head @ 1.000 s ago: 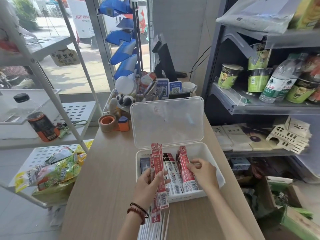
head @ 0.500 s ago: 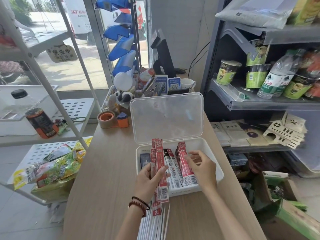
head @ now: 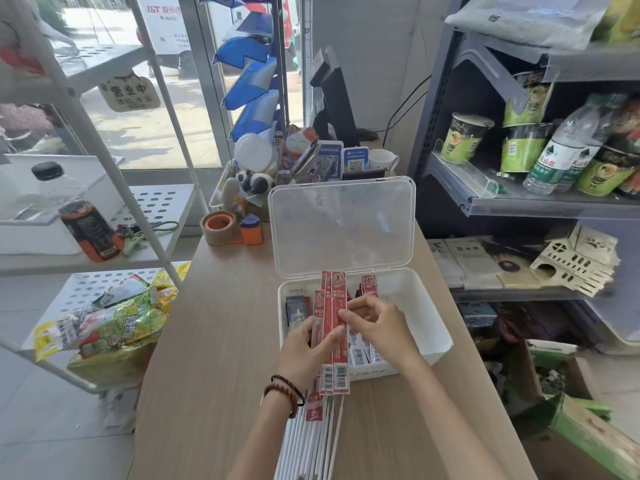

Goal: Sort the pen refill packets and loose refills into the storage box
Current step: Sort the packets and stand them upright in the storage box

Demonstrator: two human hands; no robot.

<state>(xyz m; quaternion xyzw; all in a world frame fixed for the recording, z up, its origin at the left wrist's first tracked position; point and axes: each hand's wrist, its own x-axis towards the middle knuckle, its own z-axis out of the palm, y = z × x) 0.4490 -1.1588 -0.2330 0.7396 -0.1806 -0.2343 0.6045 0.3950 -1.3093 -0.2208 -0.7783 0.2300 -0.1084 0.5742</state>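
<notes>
step: feeding packets into storage box | left hand: fingers clamped round red refill packets, upright over box's near-left corner | right hand: fingers seemingly pinching the outermost packet | next: peel it free, lay it inside box | loose refills: on table, just before box

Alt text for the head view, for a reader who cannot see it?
A left hand holds a fan of red refill packets over an open white storage box on a wooden counter; the right hand pinches the rightmost one. More packets sit in the box, loose white refills lie by the left wrist.
</notes>
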